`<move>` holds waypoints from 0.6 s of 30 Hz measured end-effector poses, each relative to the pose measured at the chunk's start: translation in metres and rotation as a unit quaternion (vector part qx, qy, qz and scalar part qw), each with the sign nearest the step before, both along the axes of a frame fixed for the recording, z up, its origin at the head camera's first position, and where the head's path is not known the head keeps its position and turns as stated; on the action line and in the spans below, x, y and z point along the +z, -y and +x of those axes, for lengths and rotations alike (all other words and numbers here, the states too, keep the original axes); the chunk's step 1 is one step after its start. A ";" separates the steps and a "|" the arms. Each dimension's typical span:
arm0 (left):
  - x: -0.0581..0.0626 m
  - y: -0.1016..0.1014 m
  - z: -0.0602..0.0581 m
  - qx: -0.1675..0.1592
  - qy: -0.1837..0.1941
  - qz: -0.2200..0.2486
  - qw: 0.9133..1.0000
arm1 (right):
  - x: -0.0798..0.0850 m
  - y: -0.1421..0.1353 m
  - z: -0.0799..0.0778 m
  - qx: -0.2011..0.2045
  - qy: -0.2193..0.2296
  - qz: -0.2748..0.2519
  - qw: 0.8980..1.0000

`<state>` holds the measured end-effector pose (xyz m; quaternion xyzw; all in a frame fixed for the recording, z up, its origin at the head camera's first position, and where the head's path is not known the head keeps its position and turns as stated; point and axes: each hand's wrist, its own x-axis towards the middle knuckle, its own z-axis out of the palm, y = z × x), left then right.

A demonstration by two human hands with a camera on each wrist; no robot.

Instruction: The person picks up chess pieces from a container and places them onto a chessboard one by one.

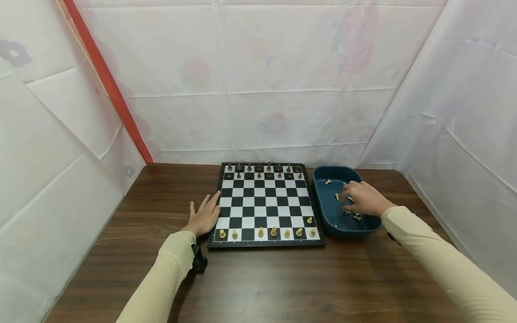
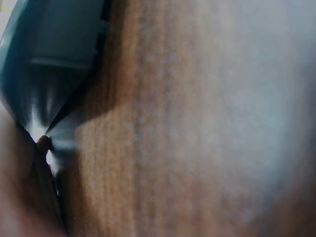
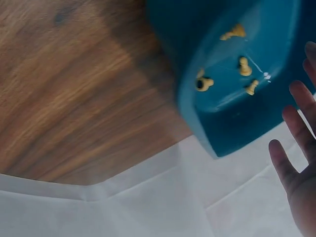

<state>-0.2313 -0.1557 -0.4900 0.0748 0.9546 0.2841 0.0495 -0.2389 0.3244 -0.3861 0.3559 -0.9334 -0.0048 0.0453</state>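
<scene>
A black-and-white chessboard (image 1: pixel 260 202) lies on the table. My left hand (image 1: pixel 203 216) rests flat beside its left edge, fingers spread, with fingertips at the border. Over the blue tub (image 1: pixel 349 233) to the board's right hovers my right hand (image 1: pixel 365 197). In the right wrist view its fingers (image 3: pixel 298 123) are loosely extended, and nothing shows between them. Several pale yellow chess pieces (image 3: pixel 244 66) lie scattered in the tub. Along the board's near row stand several yellow pieces (image 1: pixel 273 231), and one yellow pawn (image 1: pixel 309 220) stands a row farther in, at the right.
Dark reddish chess pieces (image 1: pixel 259 168) fill the two far rows of the board. The brown wooden table (image 1: pixel 274 282) extends toward me. White sheeting (image 1: pixel 258 121) hangs behind and at both sides, with a red strip (image 1: pixel 109 80) at the left.
</scene>
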 end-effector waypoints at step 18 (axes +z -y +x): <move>0.000 0.002 0.000 -0.006 -0.003 -0.004 1.000 | -0.032 -0.018 -0.009 0.003 -0.015 0.097 0.995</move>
